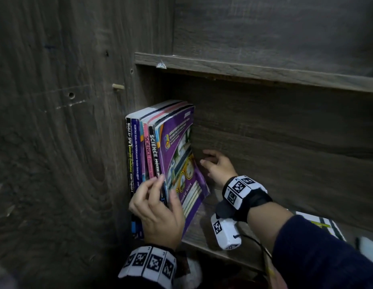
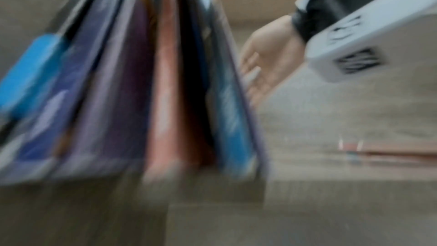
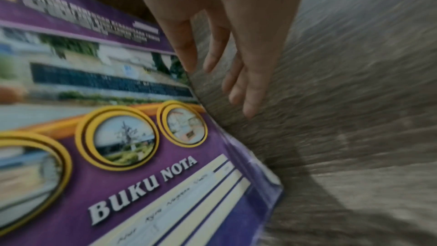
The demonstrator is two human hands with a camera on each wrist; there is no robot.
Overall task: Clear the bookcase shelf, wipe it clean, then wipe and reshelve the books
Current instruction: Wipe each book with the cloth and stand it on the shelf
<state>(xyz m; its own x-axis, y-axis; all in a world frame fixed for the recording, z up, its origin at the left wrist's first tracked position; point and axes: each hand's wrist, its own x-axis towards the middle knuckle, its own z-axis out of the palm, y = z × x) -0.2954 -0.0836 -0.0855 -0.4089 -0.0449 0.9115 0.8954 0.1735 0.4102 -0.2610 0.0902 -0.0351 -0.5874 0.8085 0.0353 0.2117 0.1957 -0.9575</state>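
Observation:
Several books [image 1: 148, 147] stand upright at the left end of the wooden shelf [image 1: 210, 252], against the side panel. The outermost is a purple "Buku Nota" notebook [image 1: 181, 163], leaning out to the right. My left hand [image 1: 158, 207] grips the lower spines, with curled fingers on the spines and the thumb on the purple cover. My right hand [image 1: 216, 165] reaches into the shelf just right of the notebook. In the right wrist view its fingers [image 3: 238, 81] are loosely extended beside the notebook [image 3: 118, 137] edge and hold nothing. The blurred left wrist view shows the books [image 2: 141, 81] from below.
The dark wood side panel [image 1: 56, 142] closes the left; an upper shelf board [image 1: 244, 69] runs overhead. The rest of the shelf, right of the books, is bare. A stack of books [image 1: 319, 224] lies at the lower right beside something white [image 1: 369, 247].

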